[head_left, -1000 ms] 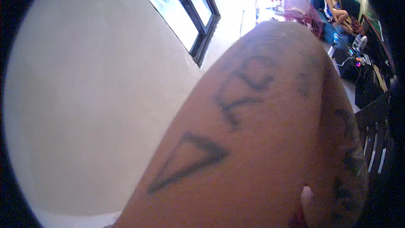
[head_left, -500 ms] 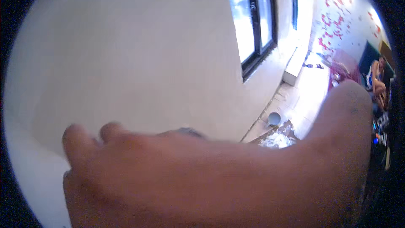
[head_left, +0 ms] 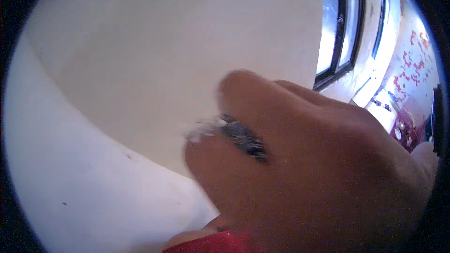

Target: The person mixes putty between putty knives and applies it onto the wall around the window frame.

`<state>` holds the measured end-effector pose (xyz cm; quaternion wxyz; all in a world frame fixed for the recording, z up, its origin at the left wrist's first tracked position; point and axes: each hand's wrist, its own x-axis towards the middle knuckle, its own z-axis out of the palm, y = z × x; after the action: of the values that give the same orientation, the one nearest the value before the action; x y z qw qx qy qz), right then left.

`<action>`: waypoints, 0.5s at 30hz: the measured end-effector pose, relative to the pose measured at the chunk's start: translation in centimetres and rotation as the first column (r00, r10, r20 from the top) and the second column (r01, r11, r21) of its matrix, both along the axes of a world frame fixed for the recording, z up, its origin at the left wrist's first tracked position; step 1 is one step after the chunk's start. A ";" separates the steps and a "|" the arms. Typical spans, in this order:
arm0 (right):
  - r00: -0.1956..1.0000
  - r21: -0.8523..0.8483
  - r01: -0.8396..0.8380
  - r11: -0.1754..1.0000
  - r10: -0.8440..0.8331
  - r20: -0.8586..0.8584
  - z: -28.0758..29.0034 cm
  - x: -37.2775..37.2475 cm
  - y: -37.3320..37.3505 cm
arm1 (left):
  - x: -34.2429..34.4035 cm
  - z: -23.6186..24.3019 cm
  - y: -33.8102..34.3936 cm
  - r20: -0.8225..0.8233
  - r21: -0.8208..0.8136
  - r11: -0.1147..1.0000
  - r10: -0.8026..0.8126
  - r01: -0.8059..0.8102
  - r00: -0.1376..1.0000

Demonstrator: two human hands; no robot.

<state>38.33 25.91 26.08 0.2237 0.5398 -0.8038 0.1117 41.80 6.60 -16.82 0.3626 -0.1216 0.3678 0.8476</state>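
My right hand (head_left: pixel 309 154) fills the middle and right of the view, its forearm running off toward the right edge. Its thumb and fingers are closed round a dark tool handle (head_left: pixel 243 138) smeared with white. A blurred whitish bit shows at the tip, but the rest of the tool is hidden behind my hand. Just beyond is a smooth cream wall (head_left: pixel 154 65); whether the tool touches it I cannot tell. At the lower edge shows a patch of skin (head_left: pixel 190 239), perhaps part of my left hand or arm, beside something red (head_left: pixel 215 243). No left fingers can be made out.
A white surface (head_left: pixel 70 168) curves along the left and below the cream wall. To the right is a dark-framed window (head_left: pixel 340 33). Farther off stand a wall with red patches (head_left: pixel 410 68) and a dark red heap (head_left: pixel 405 129).
My right hand has turned and moved rightward, so the handle in its grip now shows. The view has swung left. Skin and something red have appeared at the lower edge.
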 end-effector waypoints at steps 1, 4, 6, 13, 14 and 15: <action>0.999 0.004 0.001 1.000 0.000 -0.043 0.5 0.2 0.1 | 0.2 -0.1 0.2 0.000 -0.001 1.000 -0.006 0.006 1.000; 0.989 0.039 0.053 0.998 -0.048 -0.139 2.4 0.8 1.0 | 0.3 -0.4 1.7 -0.017 0.006 0.999 -0.049 0.049 0.999; 0.973 0.031 -0.027 0.999 0.033 -0.229 4.9 1.1 -1.4 | -1.0 2.1 -0.6 -0.073 0.000 1.000 0.016 -0.016 0.997; 0.952 0.119 0.136 0.984 -0.096 -0.291 6.5 1.0 1.6 | -5.4 2.4 6.3 -0.053 0.121 0.964 -0.233 0.237 0.971; 0.948 0.122 0.147 0.982 -0.105 -0.301 6.8 1.5 1.6 | -6.0 3.0 7.1 -0.067 0.145 0.953 -0.258 0.266 0.964; 0.946 0.123 0.158 0.980 -0.114 -0.305 7.3 2.0 1.6 | -6.5 4.2 7.7 -0.075 0.176 0.940 -0.284 0.293 0.956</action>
<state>40.36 27.51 33.36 0.3087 0.5085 -0.8026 -0.0450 35.27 14.34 -12.65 0.4833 -0.0115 0.3101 0.8186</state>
